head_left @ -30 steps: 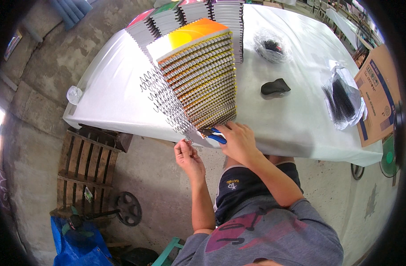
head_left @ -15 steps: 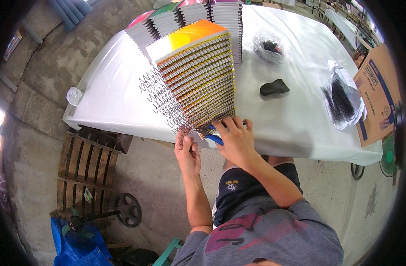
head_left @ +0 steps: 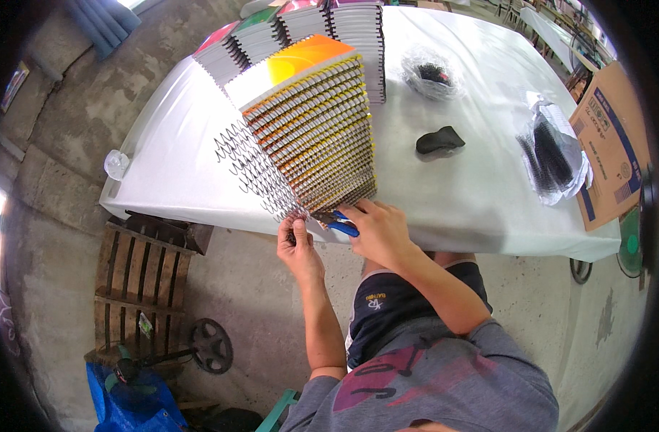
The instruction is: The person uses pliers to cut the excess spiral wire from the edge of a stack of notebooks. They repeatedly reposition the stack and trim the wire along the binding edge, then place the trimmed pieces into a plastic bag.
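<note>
Before me stands a tall stack of coil-bound books [head_left: 318, 122] with an orange and yellow cover on top, its spiral spines facing me. Long ends of dark coil [head_left: 254, 176] stick out from the stack's left side. My left hand [head_left: 299, 248] is closed at the lower, near end of these coils, pinching a coil end by the stack's corner. My right hand [head_left: 381, 230] is wrapped round blue-handled pliers [head_left: 344, 227]. The pliers' jaws point left, close to my left fingertips at the stack's lower corner; whether they grip a wire is too small to tell.
More bound books [head_left: 354, 50] stand behind the stack on the white-covered table [head_left: 473, 194]. To the right lie a black pouch-like item [head_left: 439, 141], a plastic bag of black coils [head_left: 431, 73], another coil bundle [head_left: 549, 158] and a cardboard box [head_left: 610, 144]. A wooden pallet [head_left: 138, 277] stands at lower left.
The whole view has shifted a little, so the table things sit slightly further left. My left fingers have curled in more at the coil end; the pliers stay at the same corner.
</note>
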Available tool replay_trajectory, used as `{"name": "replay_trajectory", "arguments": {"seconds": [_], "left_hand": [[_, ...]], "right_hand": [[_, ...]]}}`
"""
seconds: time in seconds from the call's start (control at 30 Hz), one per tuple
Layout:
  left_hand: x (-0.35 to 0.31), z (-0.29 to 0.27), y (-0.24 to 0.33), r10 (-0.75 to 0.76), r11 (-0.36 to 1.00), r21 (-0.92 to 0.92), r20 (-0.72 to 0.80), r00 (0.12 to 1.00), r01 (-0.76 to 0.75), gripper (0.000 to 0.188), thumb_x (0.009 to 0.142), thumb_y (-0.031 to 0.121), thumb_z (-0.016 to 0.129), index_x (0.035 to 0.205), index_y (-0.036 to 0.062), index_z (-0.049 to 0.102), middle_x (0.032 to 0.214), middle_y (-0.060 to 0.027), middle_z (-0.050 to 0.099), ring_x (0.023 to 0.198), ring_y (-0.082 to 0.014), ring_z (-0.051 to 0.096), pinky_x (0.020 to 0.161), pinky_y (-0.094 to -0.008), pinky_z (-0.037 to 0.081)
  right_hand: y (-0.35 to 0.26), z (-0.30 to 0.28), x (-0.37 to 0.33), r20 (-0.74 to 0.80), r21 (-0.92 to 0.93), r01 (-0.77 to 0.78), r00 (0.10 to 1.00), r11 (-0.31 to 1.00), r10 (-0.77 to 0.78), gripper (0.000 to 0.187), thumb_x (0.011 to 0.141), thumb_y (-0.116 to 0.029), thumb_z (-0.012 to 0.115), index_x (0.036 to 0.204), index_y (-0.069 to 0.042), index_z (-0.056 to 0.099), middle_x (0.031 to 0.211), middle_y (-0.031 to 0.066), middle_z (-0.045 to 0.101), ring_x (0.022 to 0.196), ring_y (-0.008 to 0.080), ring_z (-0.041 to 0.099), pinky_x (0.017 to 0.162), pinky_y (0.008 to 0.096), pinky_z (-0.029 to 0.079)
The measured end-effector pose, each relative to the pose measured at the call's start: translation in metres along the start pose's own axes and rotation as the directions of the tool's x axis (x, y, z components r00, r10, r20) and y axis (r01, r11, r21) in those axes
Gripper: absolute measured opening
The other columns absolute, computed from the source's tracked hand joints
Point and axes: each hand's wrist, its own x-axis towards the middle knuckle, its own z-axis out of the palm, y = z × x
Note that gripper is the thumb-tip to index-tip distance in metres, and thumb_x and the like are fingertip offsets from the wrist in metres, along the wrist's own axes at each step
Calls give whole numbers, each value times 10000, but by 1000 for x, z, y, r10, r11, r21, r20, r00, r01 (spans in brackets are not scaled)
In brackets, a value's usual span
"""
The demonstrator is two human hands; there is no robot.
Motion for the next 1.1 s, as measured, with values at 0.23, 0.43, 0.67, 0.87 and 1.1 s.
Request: {"name": "replay_trajectory", "arguments": {"seconds": [0.23,0.43,0.67,0.87,1.1], "left_hand": [[-2,-7,-3,50,998,46,58,997,-53,218,881,171,619,1024,9,589,877,-5,608,577,-11,387,486,-169,278],[-3,-7,-4,66,996,61,54,996,-69,233,883,165,613,1050,6,581,907,-26,621,586,-9,411,484,-162,283],[-3,-8,-4,83,995,47,87,993,-88,231,886,175,611,1046,11,587,886,-20,621,586,-7,410,483,-164,285],[-8,-4,-2,124,990,65,9,992,-124,201,910,181,572,1022,14,577,890,-14,590,610,-7,405,495,-158,283],[1,-24,-3,-229,726,-639,125,965,255,187,929,178,491,992,16,559,909,-88,590,686,-125,505,579,-214,440]], "right_hand": [[-4,-11,-2,-200,-125,53,977,991,-77,556,601,-159,742,1129,-187,571,1015,27,526,1012,225,499,866,454,339],[-11,-6,2,-214,-127,48,974,991,-75,532,617,-180,739,1122,-184,574,972,26,521,965,224,514,784,429,360],[-13,-5,4,-148,-140,50,986,989,-71,488,611,-169,737,1079,-175,597,919,25,549,880,223,564,708,404,410],[-6,-3,7,-55,-33,10,998,999,-12,485,595,-145,732,1064,-171,608,884,47,575,838,235,589,680,398,447],[-12,-17,2,-188,-114,41,980,993,-62,512,612,-154,725,1103,-192,586,978,20,542,960,222,529,800,438,371]]}}
